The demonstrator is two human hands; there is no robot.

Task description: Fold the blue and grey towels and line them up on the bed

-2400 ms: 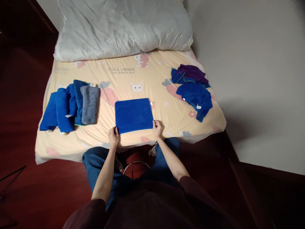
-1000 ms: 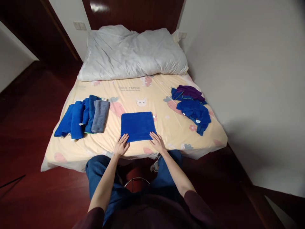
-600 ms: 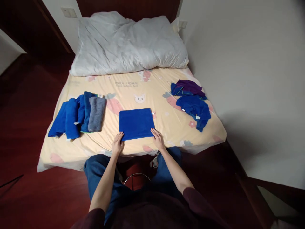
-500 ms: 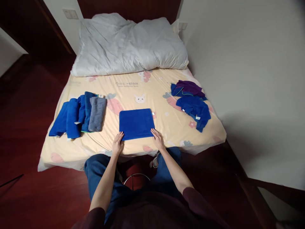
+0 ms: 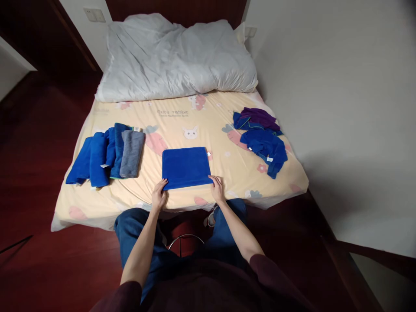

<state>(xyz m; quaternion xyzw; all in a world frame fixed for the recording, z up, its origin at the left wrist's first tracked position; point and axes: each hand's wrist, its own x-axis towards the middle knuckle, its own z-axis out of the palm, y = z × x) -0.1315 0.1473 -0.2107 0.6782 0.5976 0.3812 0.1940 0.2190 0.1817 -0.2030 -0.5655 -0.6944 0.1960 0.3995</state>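
A blue towel point(image 5: 186, 168), folded to a flat rectangle, lies on the bed in front of me, with a small white tag at its right edge. My left hand point(image 5: 159, 194) has its fingers closed on the near left corner. At the near right corner, the fingers of my right hand point(image 5: 217, 188) pinch the cloth. The undersides of the corners and the thumbs are mostly hidden.
Left of the towel lies a row of rolled blue towels point(image 5: 98, 158) and a grey one point(image 5: 132, 154). Crumpled blue cloths point(image 5: 264, 147) and a purple cloth point(image 5: 260, 117) lie to the right. A white quilt point(image 5: 178, 60) covers the far end of the patterned bed sheet point(image 5: 198, 201).
My right hand has shifted slightly right and its fingers have drawn in from lying on the towel to the corner. My left hand stays at its corner. The view has tilted slightly.
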